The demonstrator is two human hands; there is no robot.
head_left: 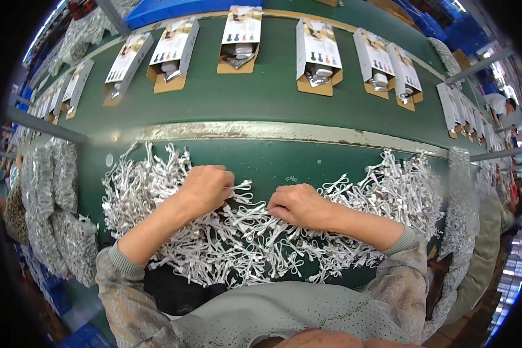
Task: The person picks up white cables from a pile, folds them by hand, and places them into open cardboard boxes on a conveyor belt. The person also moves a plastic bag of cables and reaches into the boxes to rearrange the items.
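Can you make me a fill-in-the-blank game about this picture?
1. Both hands, the left hand and the right hand, rest on a pile of small bundled cables coloured ____.
2. The table is ____.
3. Open boxes ride on the green ____ behind.

Missing words: white; green; belt

We're seeing the cable pile (261, 238) lying on the table (284, 165) right in front, boxes (316, 55) sitting in a row on the belt (261, 95) behind it, bags (55, 203) stacking up at left.
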